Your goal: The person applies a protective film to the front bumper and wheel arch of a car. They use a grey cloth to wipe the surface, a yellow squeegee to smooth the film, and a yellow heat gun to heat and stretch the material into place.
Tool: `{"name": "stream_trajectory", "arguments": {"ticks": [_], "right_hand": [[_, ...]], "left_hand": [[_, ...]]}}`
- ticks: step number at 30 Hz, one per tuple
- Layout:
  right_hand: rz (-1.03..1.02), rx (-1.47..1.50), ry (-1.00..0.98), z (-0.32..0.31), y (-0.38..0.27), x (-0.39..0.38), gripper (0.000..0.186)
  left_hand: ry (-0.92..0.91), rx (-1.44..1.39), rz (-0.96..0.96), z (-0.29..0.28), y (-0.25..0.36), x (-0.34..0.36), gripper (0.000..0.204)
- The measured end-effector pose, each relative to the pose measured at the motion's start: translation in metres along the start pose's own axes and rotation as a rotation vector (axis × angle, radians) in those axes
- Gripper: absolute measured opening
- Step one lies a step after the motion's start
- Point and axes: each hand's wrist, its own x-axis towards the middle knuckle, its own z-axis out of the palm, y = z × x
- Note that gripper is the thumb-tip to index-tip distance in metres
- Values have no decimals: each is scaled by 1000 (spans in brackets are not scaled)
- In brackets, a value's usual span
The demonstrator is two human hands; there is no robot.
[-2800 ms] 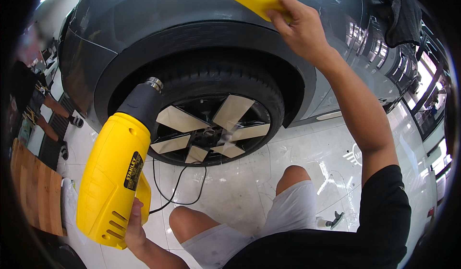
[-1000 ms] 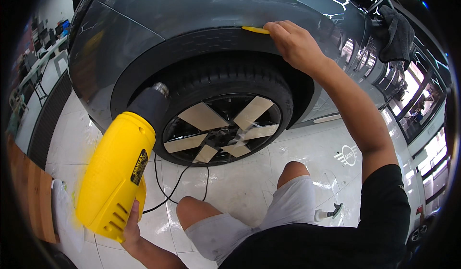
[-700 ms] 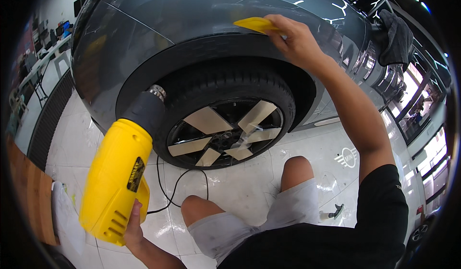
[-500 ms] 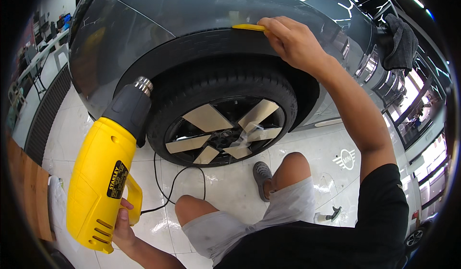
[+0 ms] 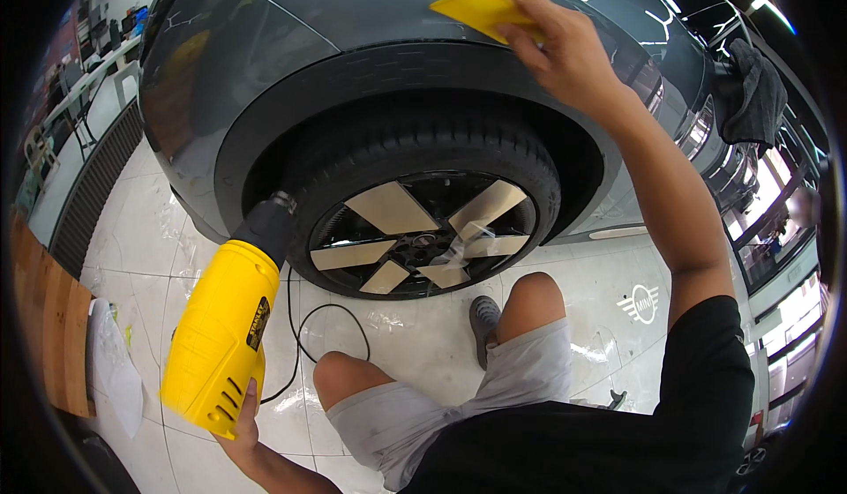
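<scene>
My left hand is wrapped round the handle of a yellow heat gun with a dark front and metal nozzle. The nozzle points up toward the dark wheel arch trim, beside the tyre. In my right hand, a flat yellow squeegee is pinched between thumb and fingers. Its broad face shows over the grey car fender, above the trim. Whether its edge touches the paint I cannot tell.
A black cord loops over the tiled floor by my knees. At the left stands a wooden board or box with white film beside it. A dark cloth hangs at the right of the car. The wheel rim faces me.
My right hand has moved up and slightly right, turning the squeegee from edge-on to broad face. The heat gun has moved right and down, its nozzle lower beside the tyre.
</scene>
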Motion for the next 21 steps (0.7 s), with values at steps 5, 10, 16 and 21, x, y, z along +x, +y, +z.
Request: {"name": "stream_trajectory", "arguments": {"ticks": [5,10,16,21], "right_hand": [[-140,-108,-37,17,-3,7,26],[-231,-229,-111,23,-12,5,27],[-235,-243,-112,28,-18,8,25],[-99,-57,-22,18,-16,18,25]], "left_hand": [[67,58,213,-6,-17,1,53],[46,-86,434,23,19,1,46],[12,-161,490,24,29,14,51],[16,-121,535,41,43,15,46]]}}
